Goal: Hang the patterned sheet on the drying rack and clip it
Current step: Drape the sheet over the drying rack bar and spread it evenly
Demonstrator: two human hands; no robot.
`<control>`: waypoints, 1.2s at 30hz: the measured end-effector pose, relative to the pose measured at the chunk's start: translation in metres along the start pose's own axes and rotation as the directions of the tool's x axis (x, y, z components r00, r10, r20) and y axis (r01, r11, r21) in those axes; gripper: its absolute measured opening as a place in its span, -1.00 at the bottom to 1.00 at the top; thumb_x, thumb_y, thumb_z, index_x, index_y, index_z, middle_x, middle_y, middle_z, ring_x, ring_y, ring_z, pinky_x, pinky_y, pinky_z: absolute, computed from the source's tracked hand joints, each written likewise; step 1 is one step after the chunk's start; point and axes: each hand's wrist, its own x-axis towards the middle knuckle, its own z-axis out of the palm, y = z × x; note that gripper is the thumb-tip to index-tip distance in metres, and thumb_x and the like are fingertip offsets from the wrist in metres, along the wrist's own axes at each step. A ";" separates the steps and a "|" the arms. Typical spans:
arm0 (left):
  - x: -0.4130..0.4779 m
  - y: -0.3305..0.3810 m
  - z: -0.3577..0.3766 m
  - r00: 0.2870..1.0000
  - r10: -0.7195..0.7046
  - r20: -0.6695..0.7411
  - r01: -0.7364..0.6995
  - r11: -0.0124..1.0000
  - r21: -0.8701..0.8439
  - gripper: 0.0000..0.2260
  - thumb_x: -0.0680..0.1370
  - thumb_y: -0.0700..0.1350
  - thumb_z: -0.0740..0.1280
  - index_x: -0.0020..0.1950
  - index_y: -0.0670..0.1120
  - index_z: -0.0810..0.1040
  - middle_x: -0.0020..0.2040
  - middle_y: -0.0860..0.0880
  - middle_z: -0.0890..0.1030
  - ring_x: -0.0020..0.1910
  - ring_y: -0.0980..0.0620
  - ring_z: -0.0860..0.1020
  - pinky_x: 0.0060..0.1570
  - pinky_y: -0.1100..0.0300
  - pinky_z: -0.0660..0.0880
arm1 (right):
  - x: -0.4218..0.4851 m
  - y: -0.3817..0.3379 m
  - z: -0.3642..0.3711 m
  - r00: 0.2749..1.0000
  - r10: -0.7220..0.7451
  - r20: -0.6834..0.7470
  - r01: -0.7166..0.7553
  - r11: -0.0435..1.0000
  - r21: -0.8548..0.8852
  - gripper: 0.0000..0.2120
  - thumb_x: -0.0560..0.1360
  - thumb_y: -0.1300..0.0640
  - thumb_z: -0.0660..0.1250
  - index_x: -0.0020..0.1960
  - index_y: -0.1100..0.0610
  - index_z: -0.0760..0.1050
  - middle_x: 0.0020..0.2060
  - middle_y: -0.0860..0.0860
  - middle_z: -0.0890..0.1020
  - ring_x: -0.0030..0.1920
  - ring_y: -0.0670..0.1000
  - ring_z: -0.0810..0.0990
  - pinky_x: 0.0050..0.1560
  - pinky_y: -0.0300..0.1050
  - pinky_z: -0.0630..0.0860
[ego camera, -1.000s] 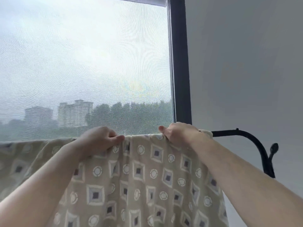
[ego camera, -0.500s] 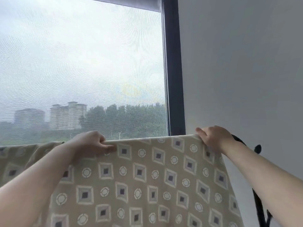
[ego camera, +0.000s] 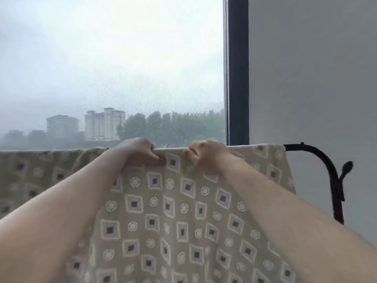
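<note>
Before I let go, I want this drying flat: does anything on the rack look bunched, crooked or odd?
The patterned sheet lies smooth on the drying rack right of the right hand, but just left of the left hand it looks gathered into a slanting fold.

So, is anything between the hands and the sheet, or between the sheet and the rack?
Nothing visible. The left hand and right hand both grip the patterned sheet at its top edge, which lies draped over the drying rack.
</note>
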 end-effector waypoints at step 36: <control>-0.077 -0.339 -0.079 0.953 0.097 -0.288 -0.017 0.963 0.268 -0.63 0.59 0.24 0.08 -0.21 0.04 0.49 -0.25 0.09 0.57 -0.23 0.07 0.53 -0.25 0.13 0.37 | 0.138 -0.222 0.081 0.983 0.153 -0.104 -0.165 0.978 -0.125 -0.45 0.59 -0.30 -0.05 -0.29 0.04 0.44 -0.28 -0.06 0.60 -0.20 0.01 0.58 -0.23 -0.07 0.34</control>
